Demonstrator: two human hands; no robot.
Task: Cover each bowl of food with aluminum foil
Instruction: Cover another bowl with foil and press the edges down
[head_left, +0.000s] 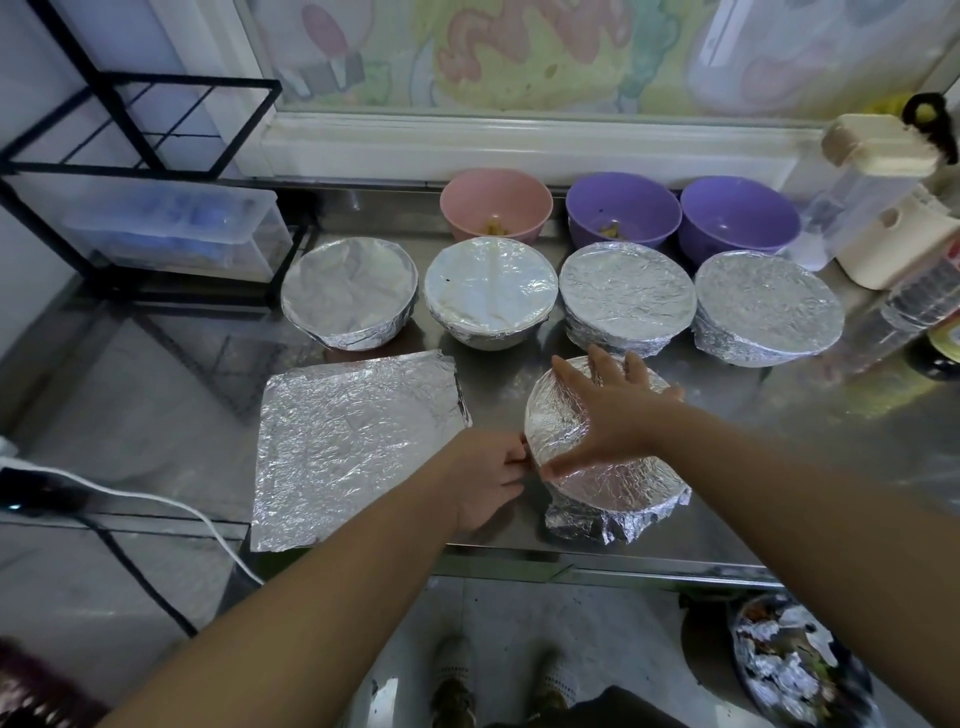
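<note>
My right hand (608, 410) lies flat, fingers spread, on top of the foil-wrapped bowl (613, 483) at the counter's (779, 441) near edge. My left hand (483, 475) curls its fingers onto the foil at that bowl's left side. A loose foil sheet (353, 447) lies flat just left of it.

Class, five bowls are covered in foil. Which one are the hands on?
The front foil-covered bowl, standing alone: the right hand presses flat on its top, the left hand holds its side. The other four stand untouched in a row behind.
</note>
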